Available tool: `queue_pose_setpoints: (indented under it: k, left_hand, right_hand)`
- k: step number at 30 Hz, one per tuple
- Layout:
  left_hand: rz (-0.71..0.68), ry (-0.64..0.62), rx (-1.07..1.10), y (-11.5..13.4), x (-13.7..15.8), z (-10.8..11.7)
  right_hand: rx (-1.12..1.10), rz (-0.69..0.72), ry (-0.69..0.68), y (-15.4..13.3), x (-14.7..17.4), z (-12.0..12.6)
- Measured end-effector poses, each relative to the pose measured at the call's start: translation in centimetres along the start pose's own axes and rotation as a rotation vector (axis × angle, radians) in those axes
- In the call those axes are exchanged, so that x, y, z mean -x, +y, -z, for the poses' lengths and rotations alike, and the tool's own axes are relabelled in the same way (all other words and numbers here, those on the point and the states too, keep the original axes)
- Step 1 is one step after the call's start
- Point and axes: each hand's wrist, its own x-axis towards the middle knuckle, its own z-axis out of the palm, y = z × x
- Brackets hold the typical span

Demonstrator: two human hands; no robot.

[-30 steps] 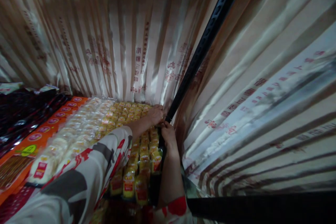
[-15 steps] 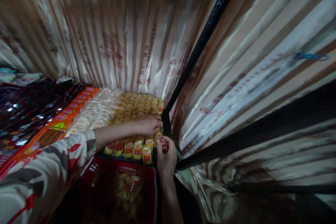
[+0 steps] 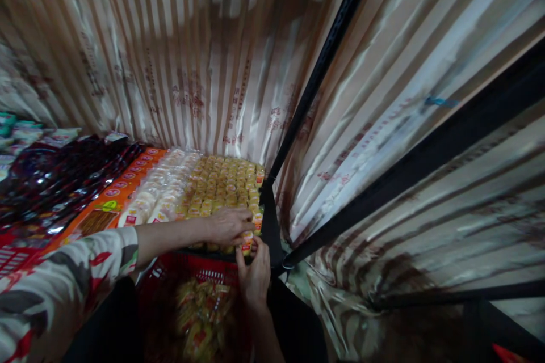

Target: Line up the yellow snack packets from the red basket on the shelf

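- The display surface runs along the far side, its goods in tight side-by-side bands; a black edge (image 3: 272, 232) closes it on the right.
- Rows of yellow snack packets (image 3: 221, 181) with red labels fill its right end.
- One yellow packet (image 3: 247, 243) sits at the near right corner of those rows, between the two hands.
- The left hand (image 3: 230, 226) lies palm down over the near rows, fingers bent together at that packet; whether they grip it, I cannot tell.
- The right hand (image 3: 254, 272) comes from the near side, fingers half curled and thumb apart, about the same packet; a firm hold cannot be made out.
- Leftward follow clear-wrapped white packets (image 3: 159, 184), orange bags (image 3: 114, 190) showing brown sticks, glossy dark packets (image 3: 68, 176) and, at the far left, teal packets (image 3: 19, 130).
- Near, below the display, a red perforated basket (image 3: 213, 276) holds loose yellow packets (image 3: 202, 317).
- Pleated, printed curtains (image 3: 170, 39) enclose the far and right sides; a shadow falls across the far one.
- A slotted black post (image 3: 315, 85) leans in view where they meet, and a black bar (image 3: 404, 181) slants off right, below a blue object (image 3: 441, 102).
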Motion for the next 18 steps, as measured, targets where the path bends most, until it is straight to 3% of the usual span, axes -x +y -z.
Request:
queue_pose_setpoints:
  k: [7, 11, 18]
  left_hand:
    - [0.182, 0.103, 0.187, -1.6, -3.6, 1.2]
    - [0.254, 0.258, 0.257, -4.5, -7.6, 1.4]
    - [0.399, 0.305, 0.307, -10.0, -14.1, -0.3]
  right_hand:
    - [0.006, -0.015, 0.072, -0.6, -5.5, 0.7]
    - [0.04, -0.026, 0.132, -0.3, -10.4, 0.2]
    - [-0.026, -0.121, 0.175, 3.3, -17.1, -2.4]
